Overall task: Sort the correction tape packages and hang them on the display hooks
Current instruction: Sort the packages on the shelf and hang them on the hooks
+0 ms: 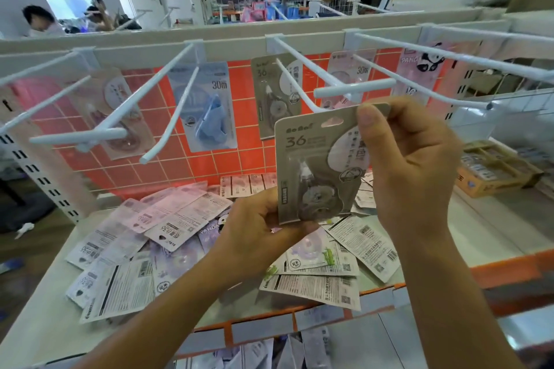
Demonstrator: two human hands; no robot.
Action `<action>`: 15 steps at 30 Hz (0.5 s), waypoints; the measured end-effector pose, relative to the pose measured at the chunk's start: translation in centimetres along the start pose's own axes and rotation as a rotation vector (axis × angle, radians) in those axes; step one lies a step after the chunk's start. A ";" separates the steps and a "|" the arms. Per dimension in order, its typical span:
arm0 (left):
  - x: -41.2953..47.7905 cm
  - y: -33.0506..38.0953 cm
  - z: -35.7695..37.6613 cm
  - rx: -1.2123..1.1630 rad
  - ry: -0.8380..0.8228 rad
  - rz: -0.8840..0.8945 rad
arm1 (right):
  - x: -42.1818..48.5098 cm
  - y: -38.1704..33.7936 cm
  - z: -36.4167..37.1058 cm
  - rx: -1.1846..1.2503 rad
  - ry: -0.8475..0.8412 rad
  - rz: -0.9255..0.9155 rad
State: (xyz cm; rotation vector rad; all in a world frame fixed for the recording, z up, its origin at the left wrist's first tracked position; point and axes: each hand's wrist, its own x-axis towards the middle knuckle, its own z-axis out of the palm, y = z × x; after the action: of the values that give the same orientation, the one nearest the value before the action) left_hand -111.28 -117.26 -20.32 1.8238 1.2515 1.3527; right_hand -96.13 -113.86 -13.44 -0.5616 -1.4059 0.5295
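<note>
Background: shop room with an orange grid panel [233, 158] behind a white rail; two people [39, 21] in the upper left of the frame.
Shelf: white shelf [45, 293] with an orange front edge, across the lower half of the frame.
Hooks: at least four white wire hooks jut from the rail toward the camera; the centre hook [299, 87] ends in a cross bar.
Hung cards: five can be made out against the panel, namely a pink card [117, 110], a blue card [207, 107], a grey card [269, 93], a second pink card [350, 75] and a panda card [419, 69].
Pile: loose cards [180, 218] heaped on the shelf, mostly back side up, too many to count.
Held card: one grey package [311, 164], upright at frame centre, just below the centre hook's cross bar, its hang hole not on any hook.
Right hand [410, 164]: raised, its grip pinching the held card's top right corner, thumb on the front beside the hole.
Left hand [257, 227]: lower, fingers curled round the card's bottom edge.
Writing: "36" on the held card and the hung grey card; "30m" on the blue and second pink cards; "PANDA" on the panda card.
Box: one cardboard box [497, 170] at the right edge.
</note>
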 end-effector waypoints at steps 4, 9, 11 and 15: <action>0.1 0.0 -0.1 -0.027 -0.008 -0.001 | 0.3 0.0 0.1 0.024 -0.009 -0.022; -0.1 -0.2 -0.3 -0.024 -0.035 -0.005 | 0.3 0.3 0.2 0.104 -0.009 -0.024; 0.0 -0.3 -0.4 -0.011 -0.040 -0.006 | 0.4 0.5 0.4 0.113 -0.010 -0.023; 0.3 -0.4 -0.5 0.015 -0.039 0.012 | 0.6 0.7 0.5 0.119 -0.022 -0.025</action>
State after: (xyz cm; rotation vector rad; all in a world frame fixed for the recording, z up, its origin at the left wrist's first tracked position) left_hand -111.90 -116.90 -20.39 1.8616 1.2361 1.3109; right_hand -96.53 -112.88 -13.40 -0.4436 -1.3903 0.5968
